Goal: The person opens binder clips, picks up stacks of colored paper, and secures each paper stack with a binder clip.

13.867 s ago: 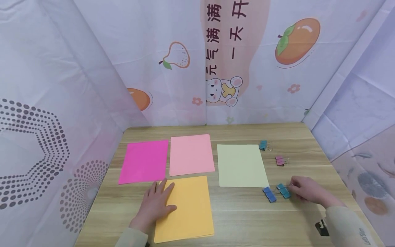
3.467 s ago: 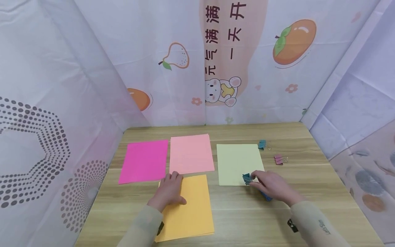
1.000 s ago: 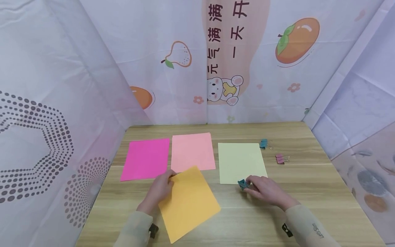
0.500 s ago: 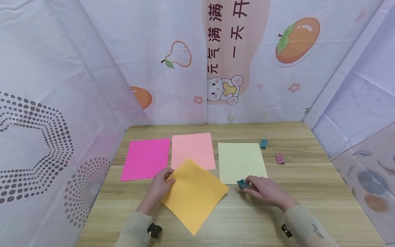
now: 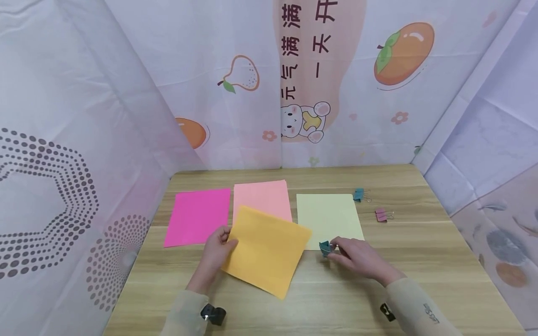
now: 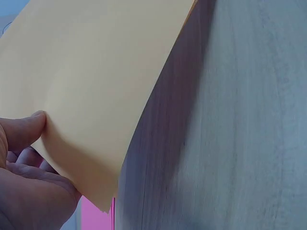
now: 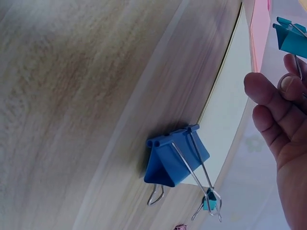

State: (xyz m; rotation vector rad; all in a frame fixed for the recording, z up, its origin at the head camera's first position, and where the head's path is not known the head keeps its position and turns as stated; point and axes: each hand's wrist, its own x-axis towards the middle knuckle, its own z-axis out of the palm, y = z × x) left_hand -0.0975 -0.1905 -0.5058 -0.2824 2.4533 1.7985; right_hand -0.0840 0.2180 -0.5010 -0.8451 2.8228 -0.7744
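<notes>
From my end, starting at the far left, I see a white cloth with grey dotted rings (image 5: 42, 210), then a square magenta paper sheet (image 5: 197, 217) flat on the wood-grain table (image 5: 336, 303). Next comes the left hand (image 5: 216, 249), thumb on top and fingers curled beneath, pinching the edge of a square orange-yellow paper (image 5: 266, 249). I have that paper turned askew and raised off the table, and in the head view it covers the near part of a square light-pink paper (image 5: 261, 197). To its right lies a square pale-green paper (image 5: 329, 217). By that sheet's near edge, the right hand (image 5: 357, 256) pinches a teal metal binder clip (image 5: 325, 248) by its wire handle. My right wrist view shows a blue metal binder clip (image 7: 177, 155) on the table beside the pale-green paper. Beyond it sit a second teal binder clip (image 5: 358, 194) and, farthest right, a small pink binder clip (image 5: 380, 215)
</notes>
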